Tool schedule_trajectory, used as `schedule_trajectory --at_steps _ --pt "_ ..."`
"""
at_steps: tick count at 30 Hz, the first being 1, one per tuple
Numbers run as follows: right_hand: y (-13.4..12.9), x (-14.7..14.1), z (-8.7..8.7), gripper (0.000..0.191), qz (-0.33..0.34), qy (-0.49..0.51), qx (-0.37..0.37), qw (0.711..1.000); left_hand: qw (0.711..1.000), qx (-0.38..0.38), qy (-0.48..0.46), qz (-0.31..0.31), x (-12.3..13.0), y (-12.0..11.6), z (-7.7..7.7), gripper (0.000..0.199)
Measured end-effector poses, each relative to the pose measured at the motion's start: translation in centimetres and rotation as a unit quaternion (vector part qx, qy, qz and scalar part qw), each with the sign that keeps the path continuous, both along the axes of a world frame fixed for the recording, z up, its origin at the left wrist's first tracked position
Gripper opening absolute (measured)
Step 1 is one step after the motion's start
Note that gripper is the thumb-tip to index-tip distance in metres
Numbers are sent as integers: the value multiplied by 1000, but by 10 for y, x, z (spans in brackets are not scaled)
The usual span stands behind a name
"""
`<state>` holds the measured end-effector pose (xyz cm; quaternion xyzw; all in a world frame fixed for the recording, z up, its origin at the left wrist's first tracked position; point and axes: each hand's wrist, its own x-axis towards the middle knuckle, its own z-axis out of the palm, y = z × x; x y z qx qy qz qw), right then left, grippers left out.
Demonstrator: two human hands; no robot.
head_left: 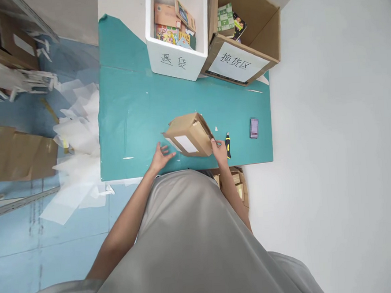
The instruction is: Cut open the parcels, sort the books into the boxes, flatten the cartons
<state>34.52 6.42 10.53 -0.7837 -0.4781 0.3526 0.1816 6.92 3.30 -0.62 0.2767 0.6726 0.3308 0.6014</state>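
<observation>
A small brown cardboard box (199, 135) with a white label on its side is tilted over the green table top, near the front edge. My right hand (219, 151) grips the box at its right edge, fingers closed on the cardboard. Just left of the box, my left hand (161, 158) is apart from it, with fingers spread and nothing in them. A black and yellow utility knife (227, 146) lies right beside my right hand. Farther right on the table lies a small purple-faced pack (254, 128).
At the back of the table (130, 106) stand a white foam bin (174, 66) and a cardboard carton (244, 73), both holding small packs and booklets. White sheets (79, 140) litter the floor at left. An open carton (239, 188) sits below the front edge; a white wall borders the right.
</observation>
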Motion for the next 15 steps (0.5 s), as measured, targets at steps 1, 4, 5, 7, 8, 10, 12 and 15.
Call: schedule_trajectory --at_steps 1,4,5,7,8,10,12,15 --pt "2 -4 -2 48 -7 -2 -4 1000 1000 -16 11 19 -3 -2 -1 116" --pt "3 -28 -8 49 13 7 -2 1000 995 26 75 52 -15 -5 7 115" --pt "2 -36 -10 51 30 11 7 999 991 70 100 55 -19 -5 13 111" --pt "-3 -51 -12 48 55 16 25 998 974 171 144 40 -24 0 28 97" --pt "-5 -57 -14 44 63 22 35 997 964 210 160 23 -25 5 36 89" --pt "-9 -64 -16 32 70 40 62 995 953 249 174 -11 -25 18 53 79" --pt "-10 -70 -17 23 72 52 93 992 949 259 175 -36 -22 35 68 77" --pt "-12 -78 -15 20 110 23 134 985 949 255 179 -47 -12 60 82 90"
